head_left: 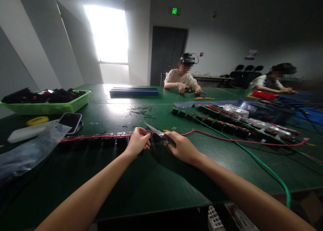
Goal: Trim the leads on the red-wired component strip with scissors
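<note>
My right hand [180,145] is closed around the dark handle of a pair of scissors [156,130]; their pale blade points up and left, toward my left hand. Fingers curled, my left hand [138,142] grips the right end of a long row of black modules [101,142] with red wire along its top. A red wire [217,134] runs on from that row to the right, past my right hand. The undersides of my left fingers hide just where they press.
Thin black offcuts [141,111] lie beyond my hands. More wired black strips [222,123] and a green wire [264,163] are to the right. A phone [70,121], a plastic bag [32,153] and a green basket [73,106] stand left. Across the table [176,180], a person [180,78] handles a tool.
</note>
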`<state>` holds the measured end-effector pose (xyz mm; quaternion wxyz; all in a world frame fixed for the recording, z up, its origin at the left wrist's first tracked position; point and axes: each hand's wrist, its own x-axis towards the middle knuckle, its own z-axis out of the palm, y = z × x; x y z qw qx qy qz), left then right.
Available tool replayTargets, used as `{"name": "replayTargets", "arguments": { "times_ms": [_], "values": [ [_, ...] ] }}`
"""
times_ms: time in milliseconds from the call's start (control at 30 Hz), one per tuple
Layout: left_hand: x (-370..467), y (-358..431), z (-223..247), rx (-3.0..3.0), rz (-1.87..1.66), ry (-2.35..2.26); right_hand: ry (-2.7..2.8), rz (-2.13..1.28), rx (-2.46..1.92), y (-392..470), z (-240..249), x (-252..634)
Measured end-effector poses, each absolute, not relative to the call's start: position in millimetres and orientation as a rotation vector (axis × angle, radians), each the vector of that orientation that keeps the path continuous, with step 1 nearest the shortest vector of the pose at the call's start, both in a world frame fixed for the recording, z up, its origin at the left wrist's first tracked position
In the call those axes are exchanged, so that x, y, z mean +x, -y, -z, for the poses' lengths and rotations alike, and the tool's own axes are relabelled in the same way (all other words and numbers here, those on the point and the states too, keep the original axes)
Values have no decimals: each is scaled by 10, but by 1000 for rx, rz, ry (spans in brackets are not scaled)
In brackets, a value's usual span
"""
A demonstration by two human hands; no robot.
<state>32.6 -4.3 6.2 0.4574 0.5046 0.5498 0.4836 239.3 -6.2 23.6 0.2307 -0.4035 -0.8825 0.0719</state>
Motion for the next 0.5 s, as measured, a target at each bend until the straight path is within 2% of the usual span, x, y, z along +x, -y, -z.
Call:
{"name": "replayTargets", "arguments": {
  "times_ms": [200, 500],
  "values": [
    [313, 28, -39, 1249, -1188, -1345, 2287, -189, -1129, 14, -276, 2437],
    [333, 45, -76, 1242, -1177, -1363, 2395, 4, -1183, 49, -274, 2428]
  ]
}}
